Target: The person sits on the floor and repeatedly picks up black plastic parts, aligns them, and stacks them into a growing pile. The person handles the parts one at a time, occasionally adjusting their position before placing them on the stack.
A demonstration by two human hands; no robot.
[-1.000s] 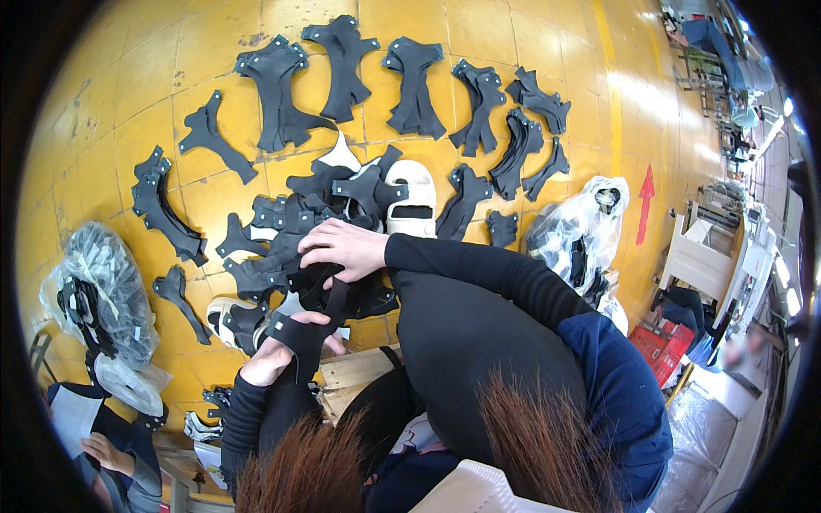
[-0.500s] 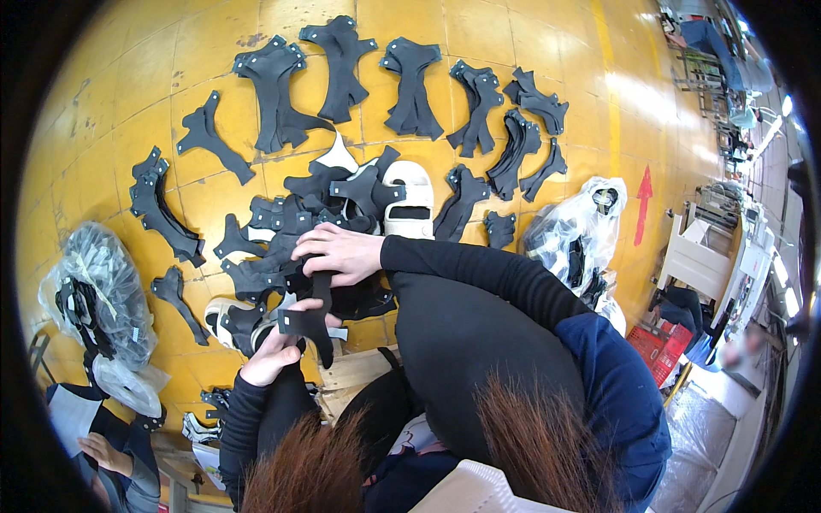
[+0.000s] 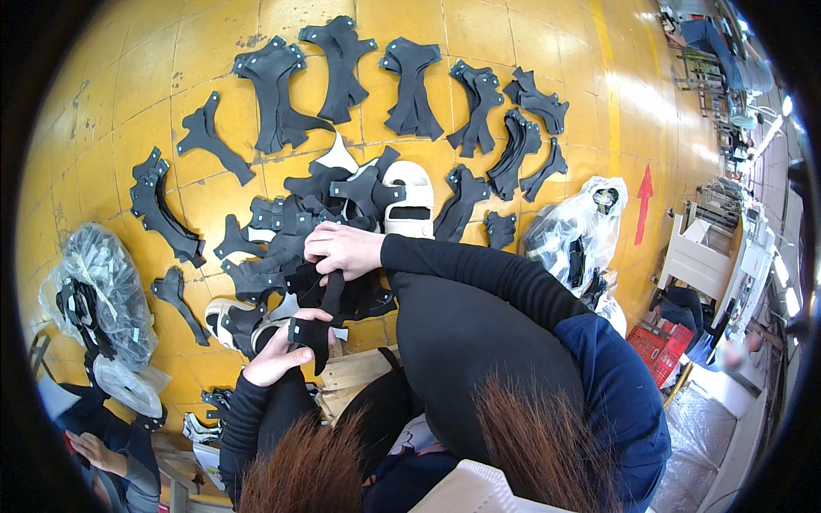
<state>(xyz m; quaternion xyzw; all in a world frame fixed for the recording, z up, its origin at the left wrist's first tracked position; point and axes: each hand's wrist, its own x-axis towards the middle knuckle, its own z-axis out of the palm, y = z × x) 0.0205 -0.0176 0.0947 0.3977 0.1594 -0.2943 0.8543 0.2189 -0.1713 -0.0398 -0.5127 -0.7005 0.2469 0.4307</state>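
My left hand (image 3: 278, 352) is closed on a black cut shoe-upper piece (image 3: 318, 335) with a small pale label near its edge. Just above it, my right hand (image 3: 345, 250) has its fingers curled round the upper end of a dark strip, which seems part of the same piece. Both hands are over the near side of a loose heap of black shoe-upper pieces (image 3: 265, 218). Beyond my right hand lies a cream slip-on shoe (image 3: 410, 224), with a black piece across its side. A second cream shoe (image 3: 220, 312) is by my left hand, partly covered by black pieces.
Small stacks of black pieces (image 3: 413, 85) lie in an arc on the yellow tiled floor (image 3: 205, 51). Clear plastic bags stand at left (image 3: 111, 265) and right (image 3: 547, 227). A red crate (image 3: 658, 350) is at right. Another person's hand (image 3: 98, 451) shows at lower left.
My right hand has drawn its fingers in round the strip and shifted slightly right. The left hand and piece have tilted a little. The other person's hand and paper moved left.
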